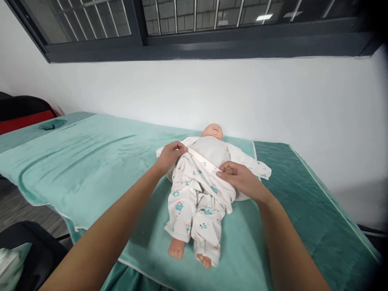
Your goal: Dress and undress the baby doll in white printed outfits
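Observation:
A baby doll [212, 131] lies on its back on a light green towel [91, 161], head toward the wall and bare feet toward me. It wears a white printed romper [197, 202] that lies open over the grey torso. My left hand [170, 155] pinches the romper's upper edge by the doll's shoulder. My right hand [239, 178] is closed on the same front flap at the doll's waist, so the edge stretches diagonally between both hands.
The towel covers a teal padded table [303, 210] standing against a white wall below a barred window [188, 20]. A black and red chair [24, 113] stands at the far left. A dark seat [36, 250] is at the lower left.

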A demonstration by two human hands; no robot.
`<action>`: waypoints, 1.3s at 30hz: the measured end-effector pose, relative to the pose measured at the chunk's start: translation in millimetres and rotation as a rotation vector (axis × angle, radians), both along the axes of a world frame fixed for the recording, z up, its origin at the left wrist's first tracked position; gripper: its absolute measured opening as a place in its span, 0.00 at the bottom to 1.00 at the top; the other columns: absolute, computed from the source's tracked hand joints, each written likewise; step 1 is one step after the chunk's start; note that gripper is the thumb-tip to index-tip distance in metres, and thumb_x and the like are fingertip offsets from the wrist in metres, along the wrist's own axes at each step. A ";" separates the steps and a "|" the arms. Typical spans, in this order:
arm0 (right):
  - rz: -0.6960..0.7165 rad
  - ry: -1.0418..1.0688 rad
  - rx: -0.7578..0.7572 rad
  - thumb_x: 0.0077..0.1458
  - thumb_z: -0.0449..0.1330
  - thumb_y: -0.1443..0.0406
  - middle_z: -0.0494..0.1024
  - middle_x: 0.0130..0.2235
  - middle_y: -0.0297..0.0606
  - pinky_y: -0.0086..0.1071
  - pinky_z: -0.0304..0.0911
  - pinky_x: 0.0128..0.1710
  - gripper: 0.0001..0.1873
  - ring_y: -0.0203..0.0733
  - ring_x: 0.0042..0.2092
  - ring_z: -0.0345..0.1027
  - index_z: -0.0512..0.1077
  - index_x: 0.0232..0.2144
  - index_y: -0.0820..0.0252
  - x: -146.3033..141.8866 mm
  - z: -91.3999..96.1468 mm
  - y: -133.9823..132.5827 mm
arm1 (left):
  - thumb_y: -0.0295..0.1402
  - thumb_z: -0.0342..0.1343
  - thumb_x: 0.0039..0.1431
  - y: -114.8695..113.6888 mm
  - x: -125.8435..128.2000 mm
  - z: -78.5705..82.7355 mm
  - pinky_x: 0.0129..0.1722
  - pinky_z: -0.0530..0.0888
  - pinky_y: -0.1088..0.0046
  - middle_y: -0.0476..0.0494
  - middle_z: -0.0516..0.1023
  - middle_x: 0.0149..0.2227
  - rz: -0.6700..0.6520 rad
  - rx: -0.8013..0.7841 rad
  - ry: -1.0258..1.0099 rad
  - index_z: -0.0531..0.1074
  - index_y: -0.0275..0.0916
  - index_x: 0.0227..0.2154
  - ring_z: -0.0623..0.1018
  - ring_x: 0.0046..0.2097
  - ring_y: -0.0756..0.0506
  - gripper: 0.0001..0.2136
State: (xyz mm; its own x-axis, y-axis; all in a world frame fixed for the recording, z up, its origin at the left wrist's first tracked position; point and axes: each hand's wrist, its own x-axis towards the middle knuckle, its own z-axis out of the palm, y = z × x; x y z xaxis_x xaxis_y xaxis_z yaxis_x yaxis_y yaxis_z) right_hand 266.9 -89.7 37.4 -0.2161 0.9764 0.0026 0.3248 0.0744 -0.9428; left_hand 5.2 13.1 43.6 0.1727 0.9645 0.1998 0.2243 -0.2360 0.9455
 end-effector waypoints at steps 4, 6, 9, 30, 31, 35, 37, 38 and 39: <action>-0.112 0.004 0.051 0.52 0.63 0.48 0.67 0.24 0.28 0.29 0.50 0.26 0.19 0.35 0.27 0.57 0.69 0.30 0.56 14.1 -6.5 7.1 | 0.43 0.62 0.49 22.8 -1.8 -3.8 0.24 0.60 0.74 0.52 0.67 0.24 0.029 -0.010 -0.042 0.72 0.39 0.28 0.63 0.24 0.53 0.12; -0.255 0.073 0.129 0.51 0.63 0.48 0.67 0.25 0.29 0.30 0.52 0.27 0.19 0.35 0.27 0.57 0.69 0.29 0.56 15.1 -15.9 15.1 | 0.43 0.62 0.49 28.1 -0.1 -8.9 0.24 0.61 0.73 0.52 0.67 0.24 0.055 0.004 -0.039 0.72 0.39 0.28 0.63 0.24 0.53 0.12; -0.423 0.142 0.216 0.51 0.63 0.46 0.69 0.26 0.30 0.31 0.56 0.29 0.20 0.37 0.28 0.60 0.68 0.30 0.56 10.4 -32.8 29.6 | 0.44 0.60 0.51 29.5 2.8 -24.4 0.29 0.65 0.73 0.50 0.72 0.28 0.092 0.052 -0.020 0.73 0.39 0.29 0.67 0.27 0.51 0.12; -0.241 -0.193 0.059 0.44 0.60 0.65 0.73 0.30 0.30 0.33 0.59 0.34 0.08 0.39 0.31 0.66 0.66 0.31 0.55 25.8 -38.7 32.2 | 0.47 0.55 0.57 20.4 -13.3 -43.0 0.31 0.64 0.76 0.51 0.71 0.30 -0.203 -0.074 0.109 0.70 0.39 0.30 0.68 0.32 0.49 0.15; -0.325 -0.248 0.091 0.43 0.60 0.65 0.73 0.31 0.31 0.33 0.59 0.34 0.07 0.40 0.32 0.66 0.67 0.30 0.56 24.3 -40.0 34.2 | 0.47 0.56 0.56 20.9 -14.6 -42.6 0.30 0.63 0.76 0.51 0.70 0.30 -0.231 -0.117 0.078 0.70 0.39 0.30 0.68 0.31 0.50 0.15; -0.646 -0.333 0.185 0.46 0.59 0.60 0.75 0.32 0.33 0.34 0.59 0.34 0.07 0.40 0.30 0.67 0.67 0.30 0.55 19.4 -44.3 39.1 | 0.47 0.61 0.52 23.9 -16.3 -44.7 0.26 0.60 0.76 0.53 0.65 0.24 -0.288 -0.316 -0.058 0.69 0.38 0.29 0.64 0.25 0.52 0.16; -0.680 -0.354 0.182 0.47 0.59 0.59 0.76 0.33 0.34 0.35 0.59 0.35 0.08 0.41 0.32 0.68 0.67 0.30 0.55 16.7 -45.4 39.2 | 0.46 0.63 0.49 25.4 -14.9 -47.2 0.25 0.59 0.77 0.54 0.64 0.23 -0.268 -0.351 -0.125 0.68 0.38 0.28 0.63 0.24 0.53 0.16; -0.658 -0.366 0.151 0.48 0.59 0.58 0.76 0.32 0.35 0.35 0.59 0.35 0.08 0.42 0.33 0.68 0.67 0.30 0.55 15.3 -45.5 38.7 | 0.46 0.63 0.48 26.1 -13.9 -48.4 0.24 0.59 0.77 0.54 0.64 0.23 -0.256 -0.355 -0.149 0.68 0.38 0.27 0.62 0.23 0.53 0.17; -0.619 -0.364 0.102 0.48 0.59 0.58 0.76 0.31 0.35 0.35 0.59 0.34 0.08 0.42 0.32 0.68 0.68 0.30 0.55 13.9 -45.0 38.0 | 0.46 0.64 0.48 26.7 -12.8 -49.5 0.24 0.58 0.77 0.54 0.64 0.23 -0.242 -0.355 -0.168 0.68 0.38 0.27 0.62 0.23 0.53 0.16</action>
State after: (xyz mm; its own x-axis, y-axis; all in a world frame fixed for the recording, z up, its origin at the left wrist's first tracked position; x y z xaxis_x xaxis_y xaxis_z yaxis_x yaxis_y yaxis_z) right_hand 280.7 -51.7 -7.6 0.3715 0.9187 0.1338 0.6281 -0.1426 -0.7649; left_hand -7.7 39.8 -6.0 0.3951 0.9141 -0.0913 0.0393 0.0825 0.9958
